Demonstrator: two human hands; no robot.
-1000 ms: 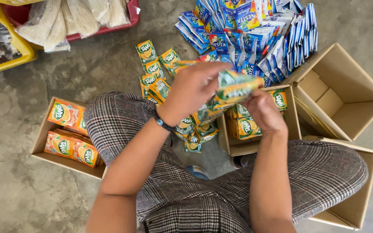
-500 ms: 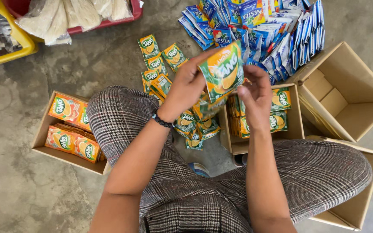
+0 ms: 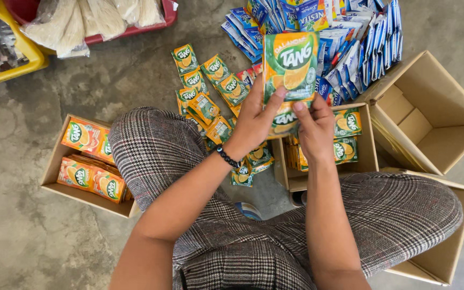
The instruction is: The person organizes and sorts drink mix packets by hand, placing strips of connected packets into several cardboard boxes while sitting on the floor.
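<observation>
Holding a stack of orange drink sachets [image 3: 290, 67] upright between left hand [image 3: 256, 115] and right hand [image 3: 314, 126], above a half-filled small box [image 3: 369, 156]; many loose sachets [image 3: 205, 88] lie unsorted on the floor [image 3: 28, 241], so sorting looks partway.

both hands, left hand [image 3: 253, 121] and right hand [image 3: 315, 129], hold an orange-green sachet [image 3: 291, 67] upright.

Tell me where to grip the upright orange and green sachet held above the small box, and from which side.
Grip the flat orange and green foil sachet at its lower edge, from below. It stands upright, face toward the camera, with the left hand and right hand pinching that edge already.
</observation>
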